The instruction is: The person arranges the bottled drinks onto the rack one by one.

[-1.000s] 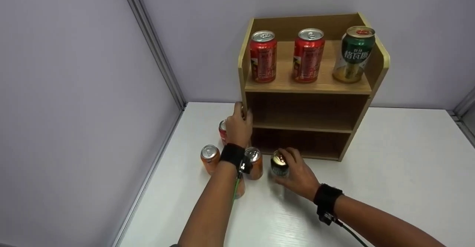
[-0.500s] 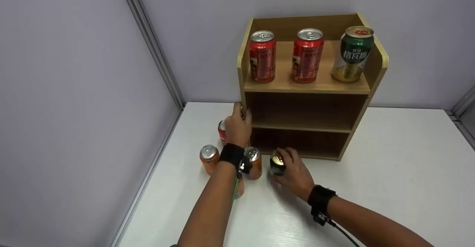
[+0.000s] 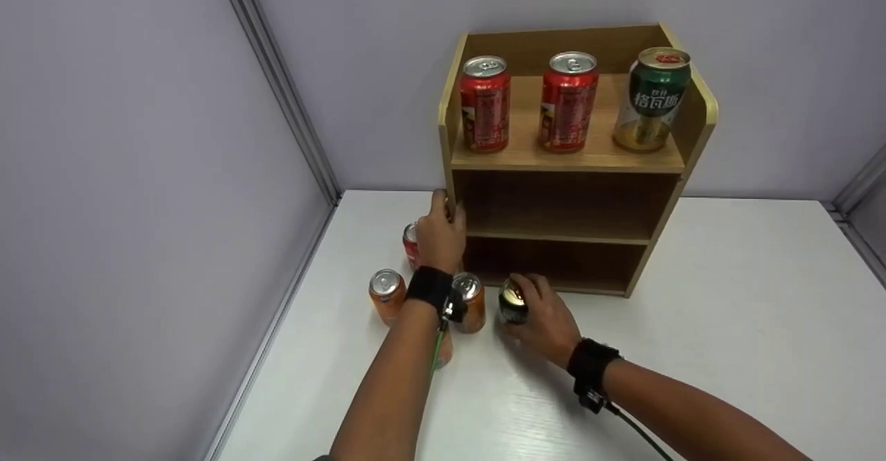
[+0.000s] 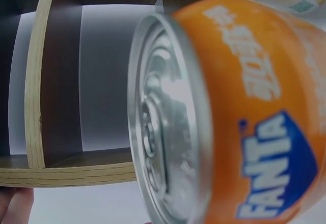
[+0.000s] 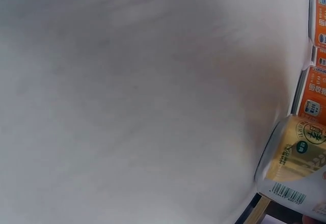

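My left hand (image 3: 441, 239) grips the front edge of the left side panel of a small wooden shelf (image 3: 554, 241), thumb on the inner side. In the left wrist view, the fingertips (image 4: 18, 206) show against that panel's outside. My right hand (image 3: 548, 319) holds a dark green and gold drink can (image 3: 513, 303) by its upper part, fingers over the top, just in front of the shelf's lowest level. In the right wrist view, the can's gold and white lower part (image 5: 298, 155) shows at the right edge. The right fingers are mostly hidden there.
An orange Fanta can (image 3: 471, 302) stands just left of the held can. Another orange can (image 3: 386, 296), one partly hidden by the left forearm (image 3: 444, 350) and a red can (image 3: 410, 248) stand nearby. Two red cans (image 3: 486, 111) and a green-gold can (image 3: 653, 101) occupy the top shelf.
The right wrist has shifted slightly left around the can, which stays in front of the shelf. The left hand keeps its grip on the panel. The head view has drifted slightly.
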A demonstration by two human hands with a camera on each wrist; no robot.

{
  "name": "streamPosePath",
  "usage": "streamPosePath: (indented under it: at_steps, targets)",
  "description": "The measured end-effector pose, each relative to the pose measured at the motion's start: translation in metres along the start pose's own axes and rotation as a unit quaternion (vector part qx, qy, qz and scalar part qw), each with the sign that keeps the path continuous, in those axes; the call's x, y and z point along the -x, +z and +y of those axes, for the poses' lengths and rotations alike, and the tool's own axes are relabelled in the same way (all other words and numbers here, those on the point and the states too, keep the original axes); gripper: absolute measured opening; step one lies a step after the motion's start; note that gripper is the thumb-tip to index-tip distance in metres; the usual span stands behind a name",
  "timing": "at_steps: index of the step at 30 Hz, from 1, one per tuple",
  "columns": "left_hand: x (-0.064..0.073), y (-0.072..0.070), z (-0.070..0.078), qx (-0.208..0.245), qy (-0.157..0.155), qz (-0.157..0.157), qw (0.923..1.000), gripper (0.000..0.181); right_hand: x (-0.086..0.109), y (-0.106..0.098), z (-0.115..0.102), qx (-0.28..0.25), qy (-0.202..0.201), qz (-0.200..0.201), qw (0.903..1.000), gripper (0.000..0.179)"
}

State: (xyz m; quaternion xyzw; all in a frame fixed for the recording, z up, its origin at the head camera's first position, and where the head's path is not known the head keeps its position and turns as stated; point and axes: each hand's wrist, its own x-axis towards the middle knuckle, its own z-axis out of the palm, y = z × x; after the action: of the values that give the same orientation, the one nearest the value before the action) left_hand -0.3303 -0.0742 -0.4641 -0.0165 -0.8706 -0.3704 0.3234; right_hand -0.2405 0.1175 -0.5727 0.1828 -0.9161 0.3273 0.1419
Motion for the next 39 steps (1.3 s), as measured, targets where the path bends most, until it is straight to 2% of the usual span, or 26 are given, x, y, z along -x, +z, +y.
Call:
streamPosePath:
  at_steps: [5,15,23,26,32,36,39]
  targets:
    - [-0.002,-0.001,-0.001,-0.003,-0.001,0.0,1.0,0.019,-0.004,-0.004,-0.001,-0.003,-0.016,-0.016,0.9997,0.094]
    - [0.001,-0.001,-0.001,-0.005,0.007,0.0,1.0,0.018,0.008,-0.021,0.001,-0.041,-0.017,-0.041,0.9982,0.104]
    - [0.001,0.001,0.0,-0.002,0.006,-0.003,1.0,0.02,0.027,-0.037,-0.01,-0.085,-0.062,-0.058,0.9928,0.111]
    - [0.001,0.001,0.0,-0.003,0.001,-0.004,1.0,0.02,0.033,-0.044,-0.019,-0.109,-0.05,-0.076,0.9898,0.112]
    - [0.001,0.002,0.001,0.001,0.0,-0.009,1.0,0.021,0.038,-0.058,-0.035,-0.175,0.011,-0.113,0.978,0.113]
    - [0.001,0.002,-0.001,-0.004,-0.002,-0.008,1.0,0.02,0.035,-0.068,-0.042,-0.206,0.039,-0.122,0.9702,0.117]
    - [0.001,0.002,-0.002,-0.001,-0.004,-0.007,1.0,0.019,0.029,-0.074,-0.046,-0.211,0.051,-0.125,0.9681,0.118]
